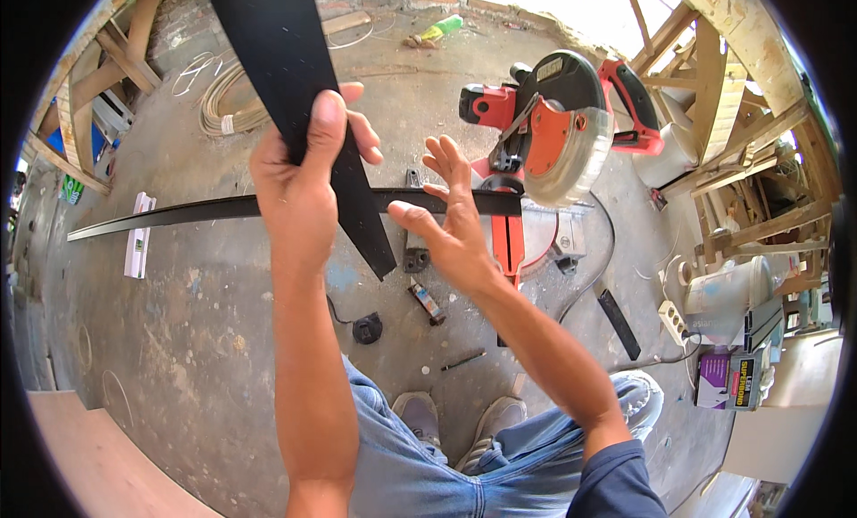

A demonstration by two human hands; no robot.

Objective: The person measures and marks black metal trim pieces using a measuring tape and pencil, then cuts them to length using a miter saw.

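My left hand (308, 174) is closed round a long flat black strip (277, 45), thumb on its upper face. The strip runs from the top edge down to a slanted end between my hands. My right hand (451, 210) holds nothing; its fingers are apart, close to that end. Below both hands, a second long black strip (196, 213) lies across the base of a red and black miter saw (558, 125). The saw's head is raised, with a clear guard over the blade. Part of the second strip is hidden behind my left hand and the held strip.
A white spirit level (138, 235) props the second strip at left. On the floor are a tape measure (367, 329), a small box-like item (427, 304), a pencil (463, 361) and a black offcut (619, 324). A power strip (672, 321) and timber frames (768, 134) stand right; coiled cable (223, 107) lies behind.
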